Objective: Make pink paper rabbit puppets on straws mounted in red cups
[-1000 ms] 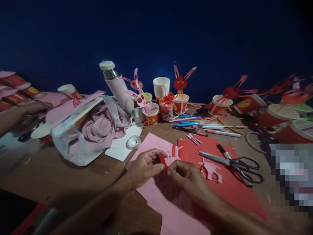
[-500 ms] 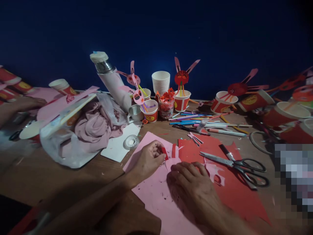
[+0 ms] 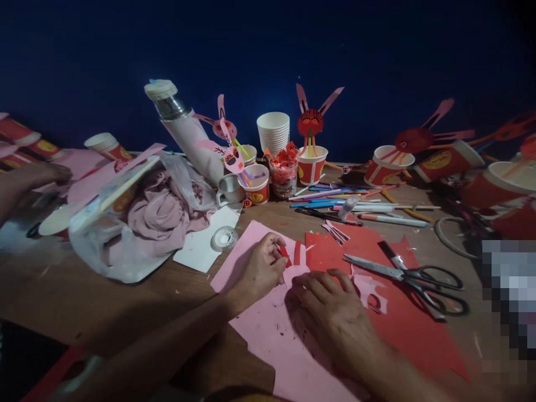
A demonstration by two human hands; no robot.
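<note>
My left hand (image 3: 262, 267) pinches a small red paper piece (image 3: 285, 255) between thumb and fingers, just above a pink paper sheet (image 3: 268, 329) on the wooden table. My right hand (image 3: 330, 312) rests palm down with fingers curled on the pink sheet, next to a red paper sheet (image 3: 397, 329). A short red strip (image 3: 297, 252) lies just beyond the red piece. Black-handled scissors (image 3: 412, 277) lie open on the red sheet to the right, beside a pink cut-out scrap (image 3: 368, 287).
A tape roll (image 3: 225, 238), white paper (image 3: 201, 245), a plastic bag with pink cloth (image 3: 154, 215), a flask (image 3: 186, 131), stacked white cups (image 3: 273, 130), red cups with paper bunny faces (image 3: 310, 162), pens (image 3: 355, 209). Another person's hand (image 3: 37, 176) at far left.
My hands parted: the right let go of the red piece and settled flat on the pink sheet, while the left kept the piece and carried it slightly forward.
</note>
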